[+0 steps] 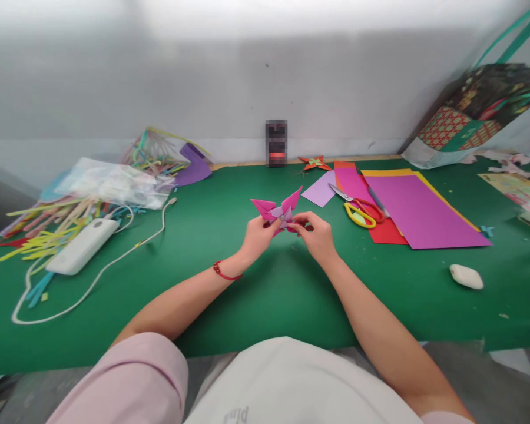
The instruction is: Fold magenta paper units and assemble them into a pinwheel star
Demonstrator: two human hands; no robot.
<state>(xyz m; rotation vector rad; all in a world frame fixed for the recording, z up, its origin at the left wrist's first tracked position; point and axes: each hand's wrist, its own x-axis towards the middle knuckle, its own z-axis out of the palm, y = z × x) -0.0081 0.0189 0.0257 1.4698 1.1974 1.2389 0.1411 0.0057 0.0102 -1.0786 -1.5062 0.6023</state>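
Above the middle of the green table, both hands hold a folded paper star (283,211) with pink points and a pale lilac centre. My left hand (258,238) is closed on its lower left side, the thumb laid near the centre. My right hand (315,234) pinches the lower right part between thumb and fingers. Two pink points stick up toward the wall; the lower points are partly covered by the fingers. A red cord bracelet (226,272) circles the left wrist.
Right of the hands lie yellow-and-red scissors (357,211), a lilac sheet (318,188), purple paper (426,212) and a white case (466,276). An orange star (314,163) rests near the wall. At left are a white power bank (83,244), its cable, and paper strips (66,227).
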